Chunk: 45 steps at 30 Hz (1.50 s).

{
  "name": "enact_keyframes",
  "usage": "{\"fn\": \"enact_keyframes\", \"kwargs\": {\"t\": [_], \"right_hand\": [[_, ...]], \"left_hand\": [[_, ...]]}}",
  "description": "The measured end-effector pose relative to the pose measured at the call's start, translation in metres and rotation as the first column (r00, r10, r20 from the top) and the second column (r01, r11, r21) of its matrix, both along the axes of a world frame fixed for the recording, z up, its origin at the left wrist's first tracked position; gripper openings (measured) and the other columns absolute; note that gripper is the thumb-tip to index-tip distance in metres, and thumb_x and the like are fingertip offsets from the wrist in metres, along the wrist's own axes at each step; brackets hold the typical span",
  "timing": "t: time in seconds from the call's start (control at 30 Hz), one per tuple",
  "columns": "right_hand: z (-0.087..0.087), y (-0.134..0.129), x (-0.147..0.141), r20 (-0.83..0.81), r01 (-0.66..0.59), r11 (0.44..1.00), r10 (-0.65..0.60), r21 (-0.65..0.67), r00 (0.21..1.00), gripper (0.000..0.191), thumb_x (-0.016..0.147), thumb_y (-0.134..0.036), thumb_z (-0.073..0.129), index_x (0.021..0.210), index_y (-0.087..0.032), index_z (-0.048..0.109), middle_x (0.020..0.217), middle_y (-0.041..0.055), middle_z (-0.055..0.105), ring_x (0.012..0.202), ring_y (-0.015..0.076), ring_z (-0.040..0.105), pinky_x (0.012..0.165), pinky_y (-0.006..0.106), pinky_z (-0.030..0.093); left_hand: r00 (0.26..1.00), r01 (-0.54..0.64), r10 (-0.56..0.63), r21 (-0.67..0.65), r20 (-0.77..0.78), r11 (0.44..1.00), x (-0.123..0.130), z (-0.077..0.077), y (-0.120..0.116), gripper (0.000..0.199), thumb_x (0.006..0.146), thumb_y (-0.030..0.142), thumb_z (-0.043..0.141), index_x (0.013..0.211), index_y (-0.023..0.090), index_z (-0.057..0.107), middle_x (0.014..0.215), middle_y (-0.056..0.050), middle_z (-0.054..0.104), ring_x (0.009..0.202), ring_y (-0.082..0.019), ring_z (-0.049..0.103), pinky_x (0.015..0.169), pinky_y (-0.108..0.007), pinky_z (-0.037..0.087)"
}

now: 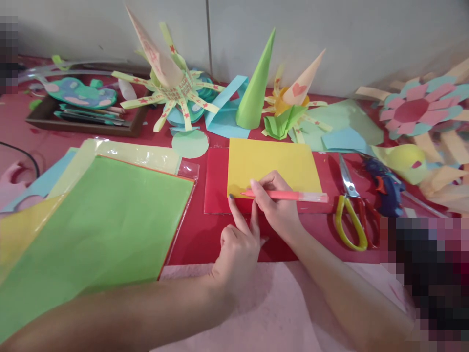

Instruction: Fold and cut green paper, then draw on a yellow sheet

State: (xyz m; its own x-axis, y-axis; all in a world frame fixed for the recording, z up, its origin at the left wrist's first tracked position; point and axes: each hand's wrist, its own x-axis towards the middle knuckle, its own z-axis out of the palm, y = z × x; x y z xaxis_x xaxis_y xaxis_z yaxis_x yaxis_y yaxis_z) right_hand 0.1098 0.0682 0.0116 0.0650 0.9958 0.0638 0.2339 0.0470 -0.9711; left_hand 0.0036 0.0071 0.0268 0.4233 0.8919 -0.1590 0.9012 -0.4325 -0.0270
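My right hand (276, 203) is closed around a coral-pink pen (289, 195). The pen's tip rests at the lower left part of a yellow sheet of paper (273, 164). Beneath that sheet lies a red board (216, 181), which sticks out on the left and along the bottom. My left hand (240, 244) has its index and middle fingers stretched out, with one fingertip pressing the yellow sheet's lower left corner. Its other fingers are folded or partly hidden, and I see nothing held in it.
Scissors (350, 210) and a dark blue glue gun (390, 188) lie to the right. Green paper in a clear sleeve (120, 230) covers the left side. Behind stand a green paper cone (256, 88), paper crafts (176, 88) and a brown tray (84, 124) of tools.
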Motion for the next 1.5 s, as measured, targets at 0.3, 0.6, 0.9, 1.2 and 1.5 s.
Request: {"fn": "enact_keyframes", "kwargs": {"t": [0.3,0.6,0.9,1.2,1.5], "right_hand": [[0.0002,0.001,-0.0031,0.171,-0.058,0.997,0.048,0.056,0.984,0.035,0.083,-0.036,0.05,0.057,-0.021,0.032,0.046,-0.0068,0.036,0.042,0.0069,0.035,0.044,0.021,0.033],[-0.0006,0.0016,-0.003,0.192,-0.06,0.994,0.042,0.089,0.981,0.033,0.083,-0.029,0.05,0.057,-0.021,0.032,0.047,-0.0068,0.035,0.044,0.0069,0.034,0.045,0.021,0.031],[-0.0016,0.0021,-0.0027,0.165,-0.02,0.996,0.006,0.083,0.986,0.031,0.083,-0.028,0.05,0.058,-0.021,0.034,0.048,-0.0071,0.037,0.043,0.0068,0.036,0.046,0.021,0.033],[-0.0047,0.0026,-0.0015,0.072,-0.033,0.999,0.03,0.036,0.997,0.032,0.083,-0.031,0.05,0.058,-0.021,0.034,0.046,-0.0084,0.035,0.042,0.0065,0.037,0.049,0.023,0.037],[-0.0047,0.0031,-0.0014,0.077,-0.014,0.998,0.009,0.061,0.997,0.033,0.084,-0.033,0.051,0.058,-0.021,0.034,0.047,-0.0081,0.034,0.043,0.0068,0.037,0.049,0.023,0.035]], "left_hand": [[1.0,0.018,-0.019,0.043,0.014,0.999,-0.0012,-0.005,-0.0021,0.056,0.09,0.04,0.024,0.141,0.016,0.024,0.131,-0.025,0.042,0.045,-0.01,0.043,0.045,-0.03,0.036],[0.999,0.042,-0.043,0.061,0.018,0.997,-0.0023,-0.0063,-0.0025,0.055,0.091,0.039,0.024,0.141,0.016,0.023,0.133,-0.025,0.038,0.046,-0.011,0.044,0.044,-0.03,0.036],[1.0,0.022,-0.023,0.039,0.019,0.999,-0.0015,-0.0063,-0.0017,0.054,0.091,0.039,0.029,0.14,0.017,0.025,0.131,-0.025,0.042,0.045,-0.008,0.043,0.044,-0.028,0.036],[0.999,0.03,-0.029,0.02,-0.034,0.999,-0.0018,-0.0047,-0.001,0.052,0.09,0.027,0.033,0.141,0.019,0.022,0.131,-0.024,0.042,0.044,-0.008,0.044,0.044,-0.027,0.038],[0.988,0.062,-0.059,0.012,-0.142,0.998,-0.0004,-0.0005,0.0014,0.054,0.089,0.016,0.036,0.141,0.017,0.023,0.13,-0.025,0.041,0.044,-0.007,0.045,0.043,-0.026,0.038]]}}
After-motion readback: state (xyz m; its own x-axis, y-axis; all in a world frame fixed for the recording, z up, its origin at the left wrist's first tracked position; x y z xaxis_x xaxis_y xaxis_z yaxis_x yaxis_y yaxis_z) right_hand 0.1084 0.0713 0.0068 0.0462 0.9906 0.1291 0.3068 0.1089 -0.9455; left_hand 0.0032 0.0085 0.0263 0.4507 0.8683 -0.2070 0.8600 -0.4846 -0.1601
